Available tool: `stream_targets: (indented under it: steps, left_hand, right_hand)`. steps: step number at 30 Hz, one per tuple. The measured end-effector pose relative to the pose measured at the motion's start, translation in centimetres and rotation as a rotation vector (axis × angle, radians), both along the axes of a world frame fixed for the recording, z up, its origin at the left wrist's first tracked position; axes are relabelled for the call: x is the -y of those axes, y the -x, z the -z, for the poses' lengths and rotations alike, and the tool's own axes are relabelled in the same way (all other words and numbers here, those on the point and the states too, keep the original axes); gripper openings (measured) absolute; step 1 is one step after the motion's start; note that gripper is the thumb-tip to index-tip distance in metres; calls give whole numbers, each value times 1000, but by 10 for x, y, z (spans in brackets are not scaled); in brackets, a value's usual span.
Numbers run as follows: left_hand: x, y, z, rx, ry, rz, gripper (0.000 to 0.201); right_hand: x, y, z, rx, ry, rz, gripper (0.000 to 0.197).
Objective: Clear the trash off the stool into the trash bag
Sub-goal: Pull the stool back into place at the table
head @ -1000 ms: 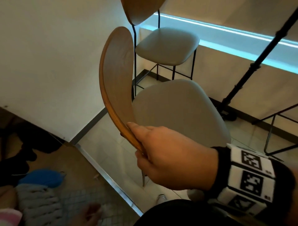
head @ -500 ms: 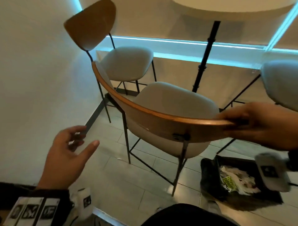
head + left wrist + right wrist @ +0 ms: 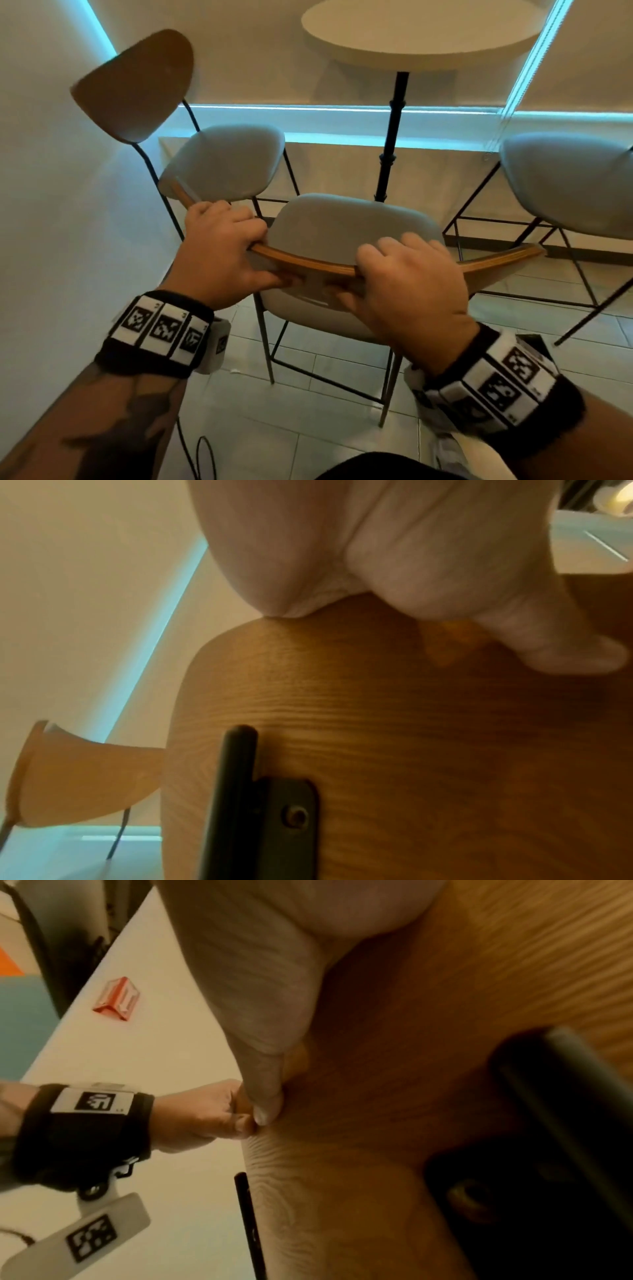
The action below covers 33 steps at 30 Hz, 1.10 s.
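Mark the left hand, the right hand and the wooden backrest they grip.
left hand (image 3: 222, 253), head view, back of the hand.
right hand (image 3: 407, 291), head view, back of the hand.
wooden backrest (image 3: 308, 262), head view, top edge between the hands.

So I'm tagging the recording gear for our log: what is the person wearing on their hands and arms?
Both hands are bare, with no gloves. The left wrist carries a black fabric band with white square tiles printed with black coded markers; the right wrist has a matching band. A white plastic tab bearing another marker hangs below the left band. The left forearm shows dark tattoo-like markings. No sleeves are visible.
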<state>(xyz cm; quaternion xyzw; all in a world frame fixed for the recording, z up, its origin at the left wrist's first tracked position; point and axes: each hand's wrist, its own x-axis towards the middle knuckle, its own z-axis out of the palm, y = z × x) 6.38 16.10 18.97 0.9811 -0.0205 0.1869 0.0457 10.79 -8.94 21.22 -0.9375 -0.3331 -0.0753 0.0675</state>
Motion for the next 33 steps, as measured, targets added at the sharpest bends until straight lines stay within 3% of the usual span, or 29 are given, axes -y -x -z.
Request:
stream_targets:
  steps: [8, 18, 33]
  left_hand:
    - [15, -31, 3, 78, 30, 33, 58]
    - [79, -81, 17, 175, 76, 5, 60]
    - [72, -123, 15, 159, 37, -19, 64]
  right_hand:
    - [18, -32, 9, 128, -61, -4, 52]
    - [76, -100, 11, 177, -41, -51, 58]
    - [69, -147, 20, 219, -117, -94, 58]
